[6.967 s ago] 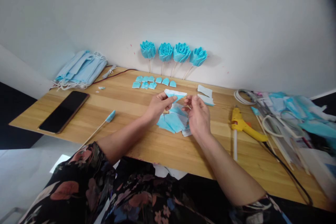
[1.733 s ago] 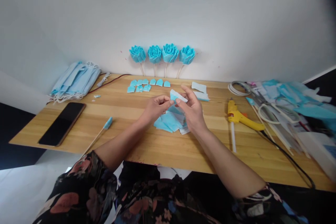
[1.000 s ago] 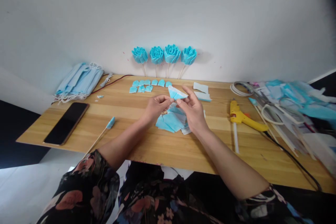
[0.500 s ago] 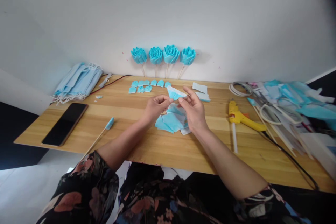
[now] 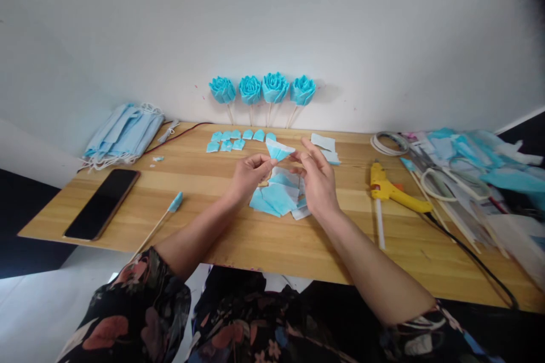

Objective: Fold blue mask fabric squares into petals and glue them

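A small blue and white piece of mask fabric (image 5: 278,151) is pinched between both hands above the wooden table (image 5: 272,238). My left hand (image 5: 249,176) grips its lower left corner. My right hand (image 5: 317,181) holds its right end with thumb and forefinger, the other fingers spread. Under the hands lies a pile of cut blue fabric pieces (image 5: 275,198).
Small blue petals (image 5: 238,139) lie in rows behind the hands, and four blue fabric roses on sticks (image 5: 261,91) lean on the wall. A phone (image 5: 102,203), a mask stack (image 5: 123,135) and a tipped stick (image 5: 159,221) sit left. A yellow glue gun (image 5: 394,193) and scraps lie right.
The two hands have kept folding the fabric piece; it looks narrower and more bunched than before. The hands stayed over the pile of cut pieces.
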`<move>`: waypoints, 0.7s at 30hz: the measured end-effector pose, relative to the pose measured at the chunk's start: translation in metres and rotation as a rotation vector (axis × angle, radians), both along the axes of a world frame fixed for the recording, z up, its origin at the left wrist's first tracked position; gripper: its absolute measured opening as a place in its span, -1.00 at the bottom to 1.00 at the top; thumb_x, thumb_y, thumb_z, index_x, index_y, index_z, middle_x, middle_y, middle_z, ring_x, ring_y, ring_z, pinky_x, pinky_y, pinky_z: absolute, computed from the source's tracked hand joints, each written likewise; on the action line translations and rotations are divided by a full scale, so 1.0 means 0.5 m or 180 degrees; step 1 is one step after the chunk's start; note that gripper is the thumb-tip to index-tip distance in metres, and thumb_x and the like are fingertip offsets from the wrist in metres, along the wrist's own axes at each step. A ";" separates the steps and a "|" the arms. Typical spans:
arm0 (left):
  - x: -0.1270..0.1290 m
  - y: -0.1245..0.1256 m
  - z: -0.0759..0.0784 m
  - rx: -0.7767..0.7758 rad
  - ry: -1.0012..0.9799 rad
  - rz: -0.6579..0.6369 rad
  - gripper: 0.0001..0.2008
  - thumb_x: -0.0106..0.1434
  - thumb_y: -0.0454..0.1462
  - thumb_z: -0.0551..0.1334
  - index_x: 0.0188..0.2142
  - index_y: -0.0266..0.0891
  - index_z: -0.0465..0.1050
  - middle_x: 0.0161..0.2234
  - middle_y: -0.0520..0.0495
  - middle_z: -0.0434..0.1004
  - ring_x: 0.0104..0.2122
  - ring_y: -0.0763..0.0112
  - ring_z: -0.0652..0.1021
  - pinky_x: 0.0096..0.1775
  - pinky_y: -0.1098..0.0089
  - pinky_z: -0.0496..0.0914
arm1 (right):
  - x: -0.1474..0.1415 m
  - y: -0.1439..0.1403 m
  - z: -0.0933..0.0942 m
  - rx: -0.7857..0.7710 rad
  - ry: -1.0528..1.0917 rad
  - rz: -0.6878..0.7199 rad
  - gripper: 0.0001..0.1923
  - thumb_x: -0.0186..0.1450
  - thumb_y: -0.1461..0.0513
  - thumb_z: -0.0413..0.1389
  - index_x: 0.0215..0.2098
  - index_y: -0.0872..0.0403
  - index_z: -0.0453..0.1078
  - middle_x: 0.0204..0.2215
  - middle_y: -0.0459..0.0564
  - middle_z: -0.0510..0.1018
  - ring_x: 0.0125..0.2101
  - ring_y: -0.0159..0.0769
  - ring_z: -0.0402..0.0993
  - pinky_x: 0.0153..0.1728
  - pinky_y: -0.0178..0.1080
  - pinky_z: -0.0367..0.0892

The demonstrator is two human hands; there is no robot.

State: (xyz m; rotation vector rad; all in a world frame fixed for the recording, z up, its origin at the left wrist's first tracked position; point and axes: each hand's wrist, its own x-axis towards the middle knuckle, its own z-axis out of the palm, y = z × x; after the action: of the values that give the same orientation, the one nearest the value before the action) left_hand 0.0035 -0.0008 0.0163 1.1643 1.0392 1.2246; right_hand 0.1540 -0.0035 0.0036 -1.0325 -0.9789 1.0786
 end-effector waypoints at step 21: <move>0.005 0.001 -0.011 -0.0030 0.0007 -0.0141 -0.64 0.02 -0.06 0.41 -0.54 -0.29 0.40 -0.67 0.15 0.21 -0.64 0.65 0.19 -0.56 0.52 0.11 | -0.008 -0.006 0.005 0.0078 -0.0128 0.0098 -0.55 0.22 0.09 0.23 0.08 -0.09 0.44 -0.30 -0.11 0.47 -0.35 -0.38 0.41 -0.28 -0.24 0.46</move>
State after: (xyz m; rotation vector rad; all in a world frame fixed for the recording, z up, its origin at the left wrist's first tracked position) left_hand 0.0061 -0.0005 0.0108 1.1756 1.0146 1.1828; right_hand 0.1501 -0.0064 0.0062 -1.0254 -1.0409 1.0722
